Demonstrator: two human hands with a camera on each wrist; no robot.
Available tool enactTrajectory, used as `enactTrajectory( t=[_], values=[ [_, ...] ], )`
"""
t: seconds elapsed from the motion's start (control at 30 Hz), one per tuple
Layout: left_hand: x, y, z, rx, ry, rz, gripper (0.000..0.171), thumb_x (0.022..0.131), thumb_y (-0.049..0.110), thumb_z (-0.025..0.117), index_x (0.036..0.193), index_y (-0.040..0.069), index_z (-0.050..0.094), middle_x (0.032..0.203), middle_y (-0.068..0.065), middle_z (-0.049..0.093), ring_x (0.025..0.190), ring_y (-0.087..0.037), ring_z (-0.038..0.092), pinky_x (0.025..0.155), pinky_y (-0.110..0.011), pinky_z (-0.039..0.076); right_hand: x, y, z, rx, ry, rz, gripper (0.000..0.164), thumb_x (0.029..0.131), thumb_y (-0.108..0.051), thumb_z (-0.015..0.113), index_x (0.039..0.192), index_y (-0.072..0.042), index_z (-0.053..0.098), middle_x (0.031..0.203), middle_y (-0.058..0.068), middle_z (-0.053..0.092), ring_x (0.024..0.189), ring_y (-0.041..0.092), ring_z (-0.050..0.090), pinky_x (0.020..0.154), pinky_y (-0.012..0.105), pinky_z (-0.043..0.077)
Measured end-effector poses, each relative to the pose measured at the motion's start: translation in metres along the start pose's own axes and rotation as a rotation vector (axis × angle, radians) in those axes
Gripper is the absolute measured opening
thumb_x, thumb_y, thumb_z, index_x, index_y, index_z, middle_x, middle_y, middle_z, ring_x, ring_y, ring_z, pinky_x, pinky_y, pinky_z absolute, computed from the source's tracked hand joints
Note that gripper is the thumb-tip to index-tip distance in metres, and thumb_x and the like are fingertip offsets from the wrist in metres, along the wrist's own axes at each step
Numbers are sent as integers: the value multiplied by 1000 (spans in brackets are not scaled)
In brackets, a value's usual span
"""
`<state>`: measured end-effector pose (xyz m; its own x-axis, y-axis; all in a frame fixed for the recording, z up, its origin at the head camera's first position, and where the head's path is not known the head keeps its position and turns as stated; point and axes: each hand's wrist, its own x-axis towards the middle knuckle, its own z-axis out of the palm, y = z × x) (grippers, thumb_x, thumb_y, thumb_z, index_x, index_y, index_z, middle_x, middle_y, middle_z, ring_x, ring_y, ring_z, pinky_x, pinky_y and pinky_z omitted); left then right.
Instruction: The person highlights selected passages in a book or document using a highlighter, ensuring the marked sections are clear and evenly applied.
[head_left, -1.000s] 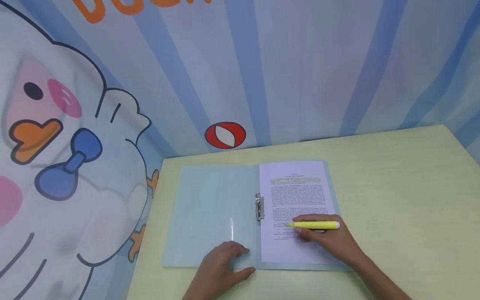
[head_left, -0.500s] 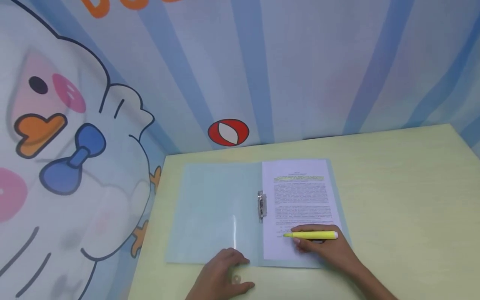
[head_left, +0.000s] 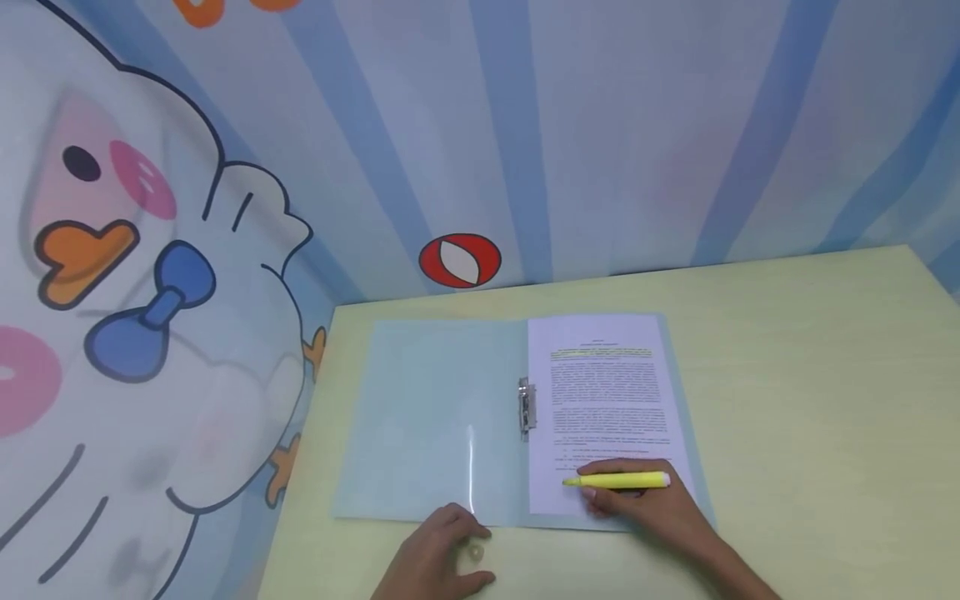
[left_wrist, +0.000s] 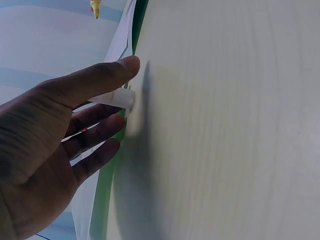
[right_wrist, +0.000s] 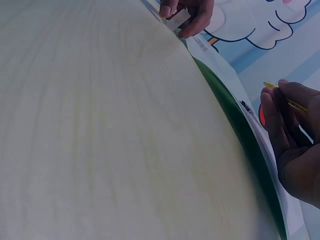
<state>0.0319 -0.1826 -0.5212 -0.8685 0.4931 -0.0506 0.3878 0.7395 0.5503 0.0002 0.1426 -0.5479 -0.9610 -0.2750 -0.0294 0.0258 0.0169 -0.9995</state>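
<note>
My right hand pinches a yellow highlighter between thumb and fingers, its tip pointing left over the sheet's lower part. That printed white sheet lies in the right half of an open pale blue-green folder and has yellow marking on its top lines. At the folder's lower edge, my left hand rests with thumb and fingers spread apart. Between them stands a small white cap-like cylinder, seen end-on in the head view and from the side in the left wrist view.
A metal clip sits at the folder's spine. The pale wooden table extends to the right and in front of the folder. Behind it and on the left rise walls with blue stripes and a cartoon duck.
My right hand has slid down the sheet with the highlighter, to just below the text. The small white cylinder shows by my left hand, unseen a second ago. The head view has shifted slightly.
</note>
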Motion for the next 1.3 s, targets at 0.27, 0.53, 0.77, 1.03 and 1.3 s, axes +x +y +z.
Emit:
enactTrajectory(
  t=[0.27, 0.53, 0.77, 1.03, 1.3],
  values=[
    [0, -7, 0, -71, -35, -50, 27, 75, 26, 78, 98, 25, 65, 97, 18, 56, 87, 0, 50, 80, -24, 46, -1, 1, 1, -12, -2, -19, 30, 80, -23, 74, 107, -11, 70, 98, 3, 70, 73, 26, 65, 66, 38, 54],
    [2, -8, 1, -91, -26, -28, 19, 78, 24, 76, 93, 26, 65, 90, 19, 55, 82, 1, 50, 73, -22, 46, -1, -2, -1, 12, -2, -12, 31, 80, -22, 74, 108, -9, 70, 102, 4, 69, 75, 27, 65, 67, 40, 54],
    [6, -2, -4, -124, -15, -24, 16, 81, 29, 73, 94, 27, 65, 90, 21, 57, 84, 2, 52, 77, -25, 47, 0, -5, -2, 14, 16, 1, 31, 79, -23, 75, 106, -8, 70, 102, 5, 69, 76, 27, 65, 67, 39, 54],
    [19, 9, -15, -200, 34, 30, 18, 81, 25, 73, 98, 24, 66, 98, 17, 64, 90, -1, 56, 83, -30, 49, -1, -9, -2, 19, 24, 18, 31, 79, -21, 75, 107, -9, 70, 102, 6, 69, 75, 26, 65, 68, 37, 54],
    [30, 21, -23, -204, 52, 63, 19, 83, 26, 71, 102, 22, 67, 102, 13, 66, 91, -1, 56, 83, -30, 49, 0, -12, -5, -5, 23, 8, 31, 79, -23, 75, 107, -10, 70, 102, 5, 69, 76, 26, 66, 68, 37, 54]
  ],
)
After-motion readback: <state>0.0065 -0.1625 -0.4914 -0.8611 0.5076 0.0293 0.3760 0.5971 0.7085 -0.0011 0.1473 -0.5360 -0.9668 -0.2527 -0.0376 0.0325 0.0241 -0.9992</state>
